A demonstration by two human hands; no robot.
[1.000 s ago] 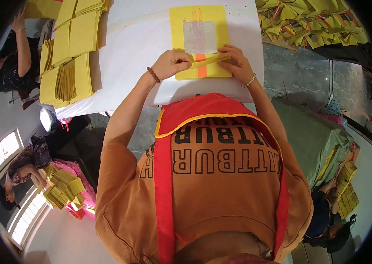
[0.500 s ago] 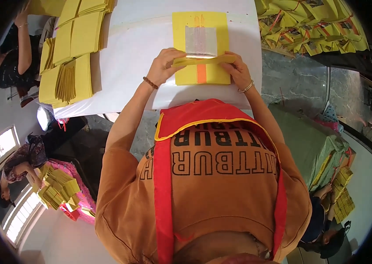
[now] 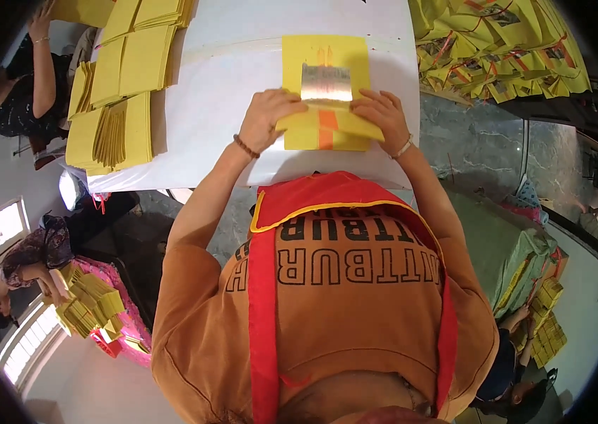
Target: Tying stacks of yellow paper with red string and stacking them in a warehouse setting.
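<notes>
A yellow paper sheet (image 3: 295, 51) lies on the white-covered table in front of me, with a silver patch (image 3: 326, 85) and an orange stripe on it. Across its nearer part runs a folded or rolled yellow strip (image 3: 341, 124), slightly raised at the ends. My left hand (image 3: 269, 116) holds the strip's left end, fingers lying along its upper edge. At the right end, my right hand (image 3: 386, 119) grips it, fingers bent over the fold and thumb hidden. Whether the strip is part of this sheet or a separate one on top, I cannot tell.
Stacks of yellow paper (image 3: 104, 63) line the table's left side. Bundled yellow paper pieces with red ties (image 3: 500, 46) lie beyond the table's right edge. A green-covered pile (image 3: 490, 240) stands at right. Other people work with yellow paper at left and lower right.
The yellow strip has turned up and away from me, covering more of the silver patch's near side. My fingers have come over its upper edge. The whole view has shifted slightly.
</notes>
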